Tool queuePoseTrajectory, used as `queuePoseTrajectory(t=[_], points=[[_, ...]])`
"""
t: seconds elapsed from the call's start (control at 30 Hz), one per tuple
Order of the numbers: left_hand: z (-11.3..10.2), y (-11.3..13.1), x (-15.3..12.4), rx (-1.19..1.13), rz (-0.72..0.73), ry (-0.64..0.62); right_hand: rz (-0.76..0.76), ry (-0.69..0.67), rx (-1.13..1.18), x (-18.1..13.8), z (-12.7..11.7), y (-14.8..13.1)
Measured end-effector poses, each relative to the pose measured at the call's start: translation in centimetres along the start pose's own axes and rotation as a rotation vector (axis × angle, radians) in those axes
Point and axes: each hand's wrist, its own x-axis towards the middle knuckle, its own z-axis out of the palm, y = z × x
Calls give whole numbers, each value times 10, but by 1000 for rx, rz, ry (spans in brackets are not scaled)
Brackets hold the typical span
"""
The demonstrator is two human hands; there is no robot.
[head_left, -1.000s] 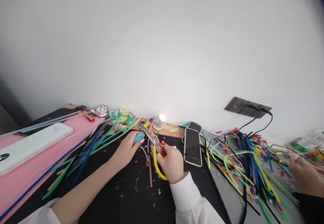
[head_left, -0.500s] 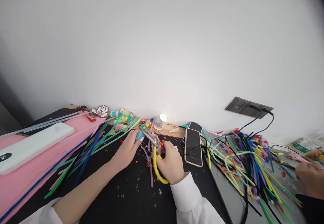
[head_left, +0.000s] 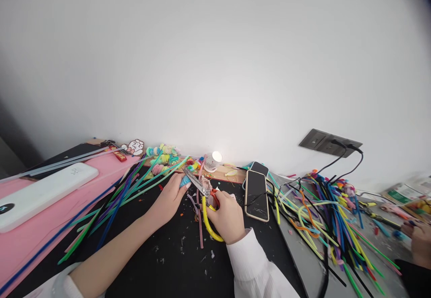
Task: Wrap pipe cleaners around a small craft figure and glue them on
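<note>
My left hand [head_left: 167,200] is closed round a small light-blue ribbed piece [head_left: 184,181] on the black mat [head_left: 175,262]. My right hand [head_left: 227,217] grips yellow-handled scissors [head_left: 203,195]; their metal blades point up-left and meet the blue piece at its tip. A pink strip [head_left: 200,226] lies on the mat just below the blades. Small coloured scraps lie scattered under both hands.
Long coloured sticks [head_left: 128,195] fan out at left over a pink sheet [head_left: 37,226] with a white case [head_left: 40,192]. A lit candle [head_left: 213,161] and two phones [head_left: 256,188] sit behind. A tangle of coloured cords [head_left: 330,217] fills the right, where another person's hand [head_left: 419,244] works.
The scissors' blades have shifted slightly against the blue piece while my hands stayed put. The other person's hand at right has drawn back toward the frame's edge.
</note>
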Motion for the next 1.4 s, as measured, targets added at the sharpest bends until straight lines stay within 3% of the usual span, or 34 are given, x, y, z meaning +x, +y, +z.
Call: queuePoseTrajectory(t=[0.17,0.47,0.77,1.4], points=[[0,1,0,5,11,-8,53,-32,37,0,2,0],[-4,1,0,-3,-55,-9,85,112,131,2,3,2],[-4,4,0,1,-71,18,-19,36,65,-3,2,0],[-4,0,1,3,-59,12,46,-32,52,1,1,0]])
